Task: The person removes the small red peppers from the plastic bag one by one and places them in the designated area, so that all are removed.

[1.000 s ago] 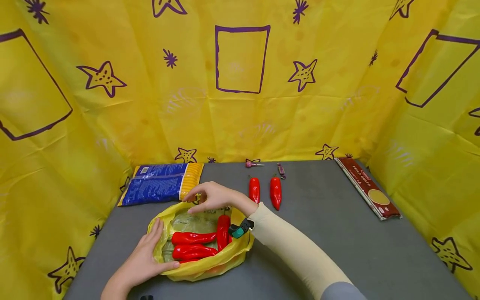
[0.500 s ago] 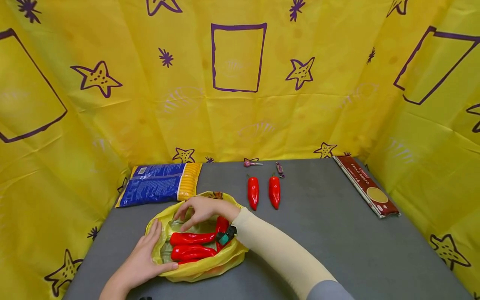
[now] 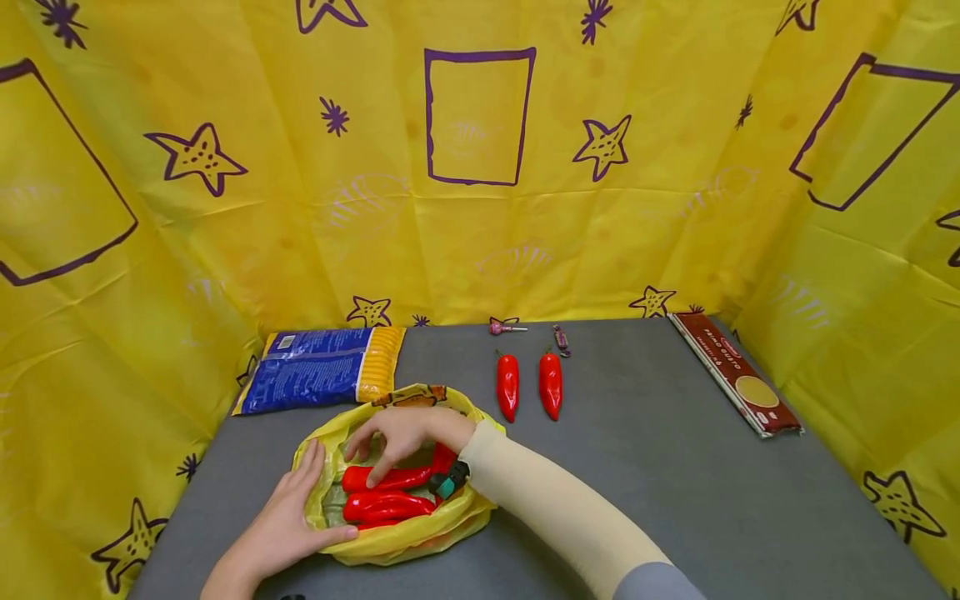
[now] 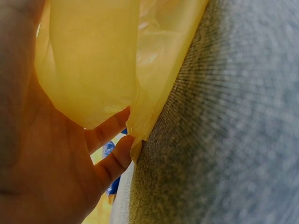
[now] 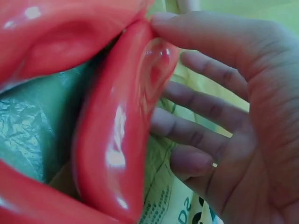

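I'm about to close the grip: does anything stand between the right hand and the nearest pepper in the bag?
Nothing visible: the right hand is at the pepper, its thumb by one end in the right wrist view.

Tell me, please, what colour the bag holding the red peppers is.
The bag is yellow; the head view shows it best.

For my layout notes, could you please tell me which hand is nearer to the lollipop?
The right. The right hand is in the yellow bag, below and left of the lollipop in the head view; the left hand touches the bag's left side, farther away.
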The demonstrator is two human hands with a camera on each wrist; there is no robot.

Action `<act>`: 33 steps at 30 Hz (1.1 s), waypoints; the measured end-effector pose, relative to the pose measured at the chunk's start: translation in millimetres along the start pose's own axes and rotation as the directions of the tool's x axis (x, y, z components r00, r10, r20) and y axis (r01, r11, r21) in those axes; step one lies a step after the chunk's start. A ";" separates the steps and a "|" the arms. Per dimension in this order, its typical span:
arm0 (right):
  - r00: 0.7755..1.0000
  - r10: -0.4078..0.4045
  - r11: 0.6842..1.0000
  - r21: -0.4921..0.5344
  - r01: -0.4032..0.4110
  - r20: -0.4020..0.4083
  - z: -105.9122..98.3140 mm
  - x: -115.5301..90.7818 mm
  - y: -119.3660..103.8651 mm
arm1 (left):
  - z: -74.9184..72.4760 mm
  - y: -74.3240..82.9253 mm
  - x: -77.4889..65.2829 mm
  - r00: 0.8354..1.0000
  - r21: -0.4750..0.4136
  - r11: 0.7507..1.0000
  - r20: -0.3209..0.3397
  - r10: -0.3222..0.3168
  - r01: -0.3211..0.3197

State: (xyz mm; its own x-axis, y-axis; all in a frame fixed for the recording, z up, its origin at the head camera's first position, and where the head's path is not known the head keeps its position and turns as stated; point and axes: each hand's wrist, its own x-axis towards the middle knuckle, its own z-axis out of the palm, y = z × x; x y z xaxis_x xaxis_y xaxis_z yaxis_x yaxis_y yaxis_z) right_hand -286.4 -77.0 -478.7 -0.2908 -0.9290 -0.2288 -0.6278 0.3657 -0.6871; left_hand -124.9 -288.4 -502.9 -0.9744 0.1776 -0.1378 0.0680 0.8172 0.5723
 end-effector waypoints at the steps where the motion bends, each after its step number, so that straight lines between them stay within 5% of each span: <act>1: 1.000 0.002 1.000 -0.015 -0.002 0.005 0.8 0.9 -1.1 | 0.1 -0.3 -0.6 1.000 -0.001 1.000 -0.005 -0.001 0.001; 13: 0.999 0.022 0.999 -0.048 -0.020 0.033 4.1 3.5 -9.9 | 0.5 -2.0 -0.4 1.000 -0.002 1.000 0.008 -0.010 0.010; 21: 0.999 -0.001 0.987 -0.159 0.007 0.041 6.0 5.6 -18.9 | 0.1 -1.5 -0.5 1.000 0.002 1.000 0.005 -0.003 0.003; 33: 0.996 -0.054 0.997 -0.048 0.057 0.064 7.7 3.7 -10.2 | 0.2 -1.0 -0.3 1.000 0.009 1.000 0.013 0.001 -0.002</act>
State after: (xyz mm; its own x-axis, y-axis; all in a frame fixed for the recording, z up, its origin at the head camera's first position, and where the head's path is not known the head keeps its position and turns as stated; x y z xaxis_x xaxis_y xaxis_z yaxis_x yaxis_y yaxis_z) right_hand -275.6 -84.6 -477.9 -0.2097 -0.9491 -0.2351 -0.6772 0.3145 -0.6653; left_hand -124.7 -289.1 -503.7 -0.9714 0.1860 -0.1476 0.0715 0.8219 0.5651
